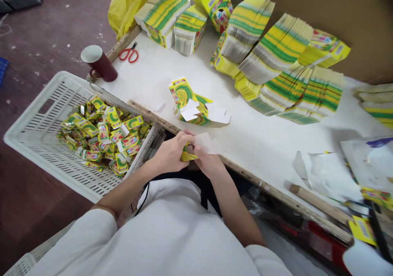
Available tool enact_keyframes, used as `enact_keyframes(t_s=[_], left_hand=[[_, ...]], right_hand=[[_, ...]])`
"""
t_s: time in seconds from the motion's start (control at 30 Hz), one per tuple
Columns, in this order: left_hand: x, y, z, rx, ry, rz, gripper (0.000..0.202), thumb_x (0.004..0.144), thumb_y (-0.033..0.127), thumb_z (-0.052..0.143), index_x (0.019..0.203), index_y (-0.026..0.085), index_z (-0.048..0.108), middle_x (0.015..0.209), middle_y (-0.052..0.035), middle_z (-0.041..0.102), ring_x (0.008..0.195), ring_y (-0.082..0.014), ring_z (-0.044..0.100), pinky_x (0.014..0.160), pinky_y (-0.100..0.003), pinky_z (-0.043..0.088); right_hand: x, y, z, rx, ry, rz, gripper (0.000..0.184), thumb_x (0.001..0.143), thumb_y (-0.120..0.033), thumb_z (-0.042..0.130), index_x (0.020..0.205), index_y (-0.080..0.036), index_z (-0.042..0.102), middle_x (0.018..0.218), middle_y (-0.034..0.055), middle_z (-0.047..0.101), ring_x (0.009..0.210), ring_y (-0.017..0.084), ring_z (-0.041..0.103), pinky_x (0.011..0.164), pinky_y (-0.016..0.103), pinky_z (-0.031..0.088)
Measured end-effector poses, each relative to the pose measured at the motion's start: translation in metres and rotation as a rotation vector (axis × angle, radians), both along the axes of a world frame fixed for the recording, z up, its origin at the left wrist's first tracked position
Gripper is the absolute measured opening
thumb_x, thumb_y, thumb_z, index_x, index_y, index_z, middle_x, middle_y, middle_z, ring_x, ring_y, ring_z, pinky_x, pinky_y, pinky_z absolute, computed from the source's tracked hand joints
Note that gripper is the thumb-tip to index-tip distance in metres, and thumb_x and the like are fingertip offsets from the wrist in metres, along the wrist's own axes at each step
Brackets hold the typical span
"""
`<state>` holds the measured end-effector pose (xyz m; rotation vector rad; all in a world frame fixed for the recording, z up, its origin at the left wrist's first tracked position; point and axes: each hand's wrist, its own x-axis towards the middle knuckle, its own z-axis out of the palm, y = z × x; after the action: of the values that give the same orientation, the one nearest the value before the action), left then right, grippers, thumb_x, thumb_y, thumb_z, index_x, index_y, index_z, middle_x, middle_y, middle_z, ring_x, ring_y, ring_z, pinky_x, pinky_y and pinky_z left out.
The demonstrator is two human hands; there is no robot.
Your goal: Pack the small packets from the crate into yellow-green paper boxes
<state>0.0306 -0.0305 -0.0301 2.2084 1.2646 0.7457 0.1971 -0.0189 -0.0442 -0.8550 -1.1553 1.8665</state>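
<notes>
Between my two hands, at the table's front edge, is a small yellow and green carton (pixel 188 155) with a white flap standing out. My left hand (pixel 172 151) is closed round its left side. My right hand (pixel 210 161) pinches its right side near the flap. The fingers cover much of the carton. Just beyond my hands lies a loose pile of flat yellow-green cartons (pixel 184 96), some showing white insides. To my left a white plastic basket (pixel 37 122) holds many small cartons (pixel 113 135), jumbled together.
Stacks of flat cartons (pixel 276 49) line the back of the white table (pixel 147 79). Red-handled scissors (pixel 130 54) and a maroon mug (pixel 106 67) are at the left edge. White paper scraps (pixel 331 178) and a wooden stick (pixel 319 204) lie on the right.
</notes>
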Motion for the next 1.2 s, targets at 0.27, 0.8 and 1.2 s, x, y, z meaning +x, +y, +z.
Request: enact_keyframes(t_s=[0.27,0.8,1.2], left_hand=[[-0.005,0.006,0.0,0.005,0.012,0.128,0.082,0.074,0.019,0.069,0.143,0.015,0.025,0.131,-0.0195,0.052,0.114,-0.0291,0.061,0.091,-0.042,0.055],[-0.026,0.007,0.018,-0.045,0.065,0.086,0.05,0.076,0.024,0.073,0.123,0.02,0.056,0.117,-0.0086,0.071,0.106,-0.0248,0.068,0.092,-0.037,0.054],[-0.023,0.003,0.015,-0.062,0.26,0.086,0.053,0.079,0.03,0.073,0.127,0.018,0.055,0.113,-0.0099,0.07,0.103,-0.0278,0.067,0.09,-0.04,0.052]], right_hand=[[0.012,-0.007,-0.003,0.71,-0.551,-0.267,0.051,0.099,-0.016,0.045,0.147,-0.033,0.051,0.145,0.0051,0.061,0.131,0.021,0.061,0.111,0.04,0.05],[0.038,0.007,0.01,0.912,-0.685,0.014,0.027,0.094,-0.019,0.063,0.116,-0.029,0.074,0.16,0.0088,0.042,0.137,0.028,0.055,0.103,0.043,0.057],[0.032,0.0,0.002,0.908,-0.74,-0.02,0.028,0.099,-0.029,0.056,0.122,-0.025,0.07,0.15,0.0158,0.051,0.135,0.029,0.057,0.102,0.044,0.057]])
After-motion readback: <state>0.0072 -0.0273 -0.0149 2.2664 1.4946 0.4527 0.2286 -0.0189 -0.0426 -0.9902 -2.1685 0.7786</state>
